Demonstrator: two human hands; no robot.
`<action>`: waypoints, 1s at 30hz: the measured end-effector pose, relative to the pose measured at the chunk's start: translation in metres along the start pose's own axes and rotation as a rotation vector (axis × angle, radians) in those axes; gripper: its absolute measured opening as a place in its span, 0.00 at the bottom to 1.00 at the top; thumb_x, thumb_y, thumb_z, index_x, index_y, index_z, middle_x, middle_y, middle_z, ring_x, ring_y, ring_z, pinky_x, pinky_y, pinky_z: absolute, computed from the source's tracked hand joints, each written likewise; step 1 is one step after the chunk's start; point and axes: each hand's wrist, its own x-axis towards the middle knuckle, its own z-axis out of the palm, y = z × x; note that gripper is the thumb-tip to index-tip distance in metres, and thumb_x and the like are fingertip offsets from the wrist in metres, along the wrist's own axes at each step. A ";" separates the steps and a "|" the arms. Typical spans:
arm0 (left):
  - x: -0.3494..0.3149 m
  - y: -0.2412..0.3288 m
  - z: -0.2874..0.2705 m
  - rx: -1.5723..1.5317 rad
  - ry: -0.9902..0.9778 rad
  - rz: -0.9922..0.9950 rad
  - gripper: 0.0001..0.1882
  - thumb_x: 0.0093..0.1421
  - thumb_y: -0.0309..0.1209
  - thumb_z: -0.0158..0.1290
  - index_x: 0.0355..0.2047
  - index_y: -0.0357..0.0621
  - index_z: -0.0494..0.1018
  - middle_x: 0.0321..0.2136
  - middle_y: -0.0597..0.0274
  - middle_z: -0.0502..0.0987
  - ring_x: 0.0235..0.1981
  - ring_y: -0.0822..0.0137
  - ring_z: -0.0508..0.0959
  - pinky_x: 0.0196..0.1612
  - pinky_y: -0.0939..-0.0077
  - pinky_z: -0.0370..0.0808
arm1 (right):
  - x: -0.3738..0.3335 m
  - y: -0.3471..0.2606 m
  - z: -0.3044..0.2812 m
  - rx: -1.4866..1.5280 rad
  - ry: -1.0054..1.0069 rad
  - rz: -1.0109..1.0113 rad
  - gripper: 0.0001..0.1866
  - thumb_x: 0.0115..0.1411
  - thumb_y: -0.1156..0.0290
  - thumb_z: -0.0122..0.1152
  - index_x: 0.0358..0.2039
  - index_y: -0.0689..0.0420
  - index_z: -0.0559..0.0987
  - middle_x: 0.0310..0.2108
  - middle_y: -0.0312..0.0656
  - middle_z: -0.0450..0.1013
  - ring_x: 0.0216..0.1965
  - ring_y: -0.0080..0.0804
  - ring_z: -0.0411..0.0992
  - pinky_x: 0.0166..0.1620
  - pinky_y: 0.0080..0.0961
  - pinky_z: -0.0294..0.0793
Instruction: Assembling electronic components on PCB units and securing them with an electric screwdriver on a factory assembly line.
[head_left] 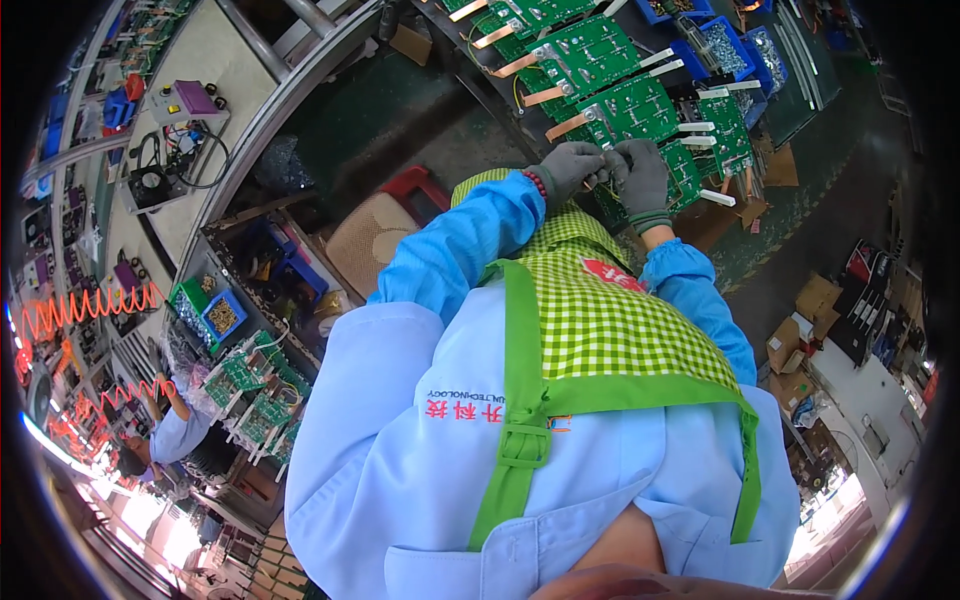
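Observation:
Both my hands wear grey gloves and meet at the near edge of a row of green circuit boards. My left hand is closed, its fingertips pinched together close to the right hand's. My right hand is closed too, its fingers bent down in front of a nearer green circuit board. Whatever lies between the fingertips is too small and covered to name. Copper strips stick out from the boards' left edges, and white strips from their right.
Blue bins of small metal parts stand beyond the boards. A chair with a beige seat is on the left, near another bench with a purple-topped device. Another person works at the far lower left. Cardboard boxes lie at right.

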 end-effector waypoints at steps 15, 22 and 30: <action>-0.001 -0.001 0.000 0.027 0.004 0.039 0.07 0.58 0.26 0.47 0.33 0.34 0.71 0.24 0.61 0.73 0.21 0.77 0.70 0.21 0.86 0.68 | 0.001 0.007 -0.001 0.088 -0.052 -0.036 0.06 0.52 0.70 0.59 0.31 0.56 0.76 0.31 0.44 0.70 0.32 0.41 0.71 0.34 0.32 0.72; -0.001 -0.002 0.000 0.049 -0.008 0.043 0.07 0.59 0.25 0.46 0.34 0.35 0.72 0.23 0.62 0.74 0.20 0.79 0.71 0.21 0.88 0.68 | -0.002 -0.002 0.003 -0.004 0.019 -0.024 0.10 0.52 0.68 0.60 0.33 0.56 0.74 0.31 0.45 0.67 0.28 0.42 0.70 0.32 0.32 0.71; -0.003 -0.002 0.001 0.051 -0.004 0.054 0.06 0.58 0.25 0.48 0.34 0.35 0.71 0.24 0.61 0.74 0.20 0.77 0.71 0.21 0.87 0.69 | -0.004 -0.004 -0.001 0.004 0.042 -0.016 0.09 0.52 0.66 0.60 0.29 0.58 0.74 0.30 0.45 0.67 0.29 0.42 0.69 0.32 0.32 0.70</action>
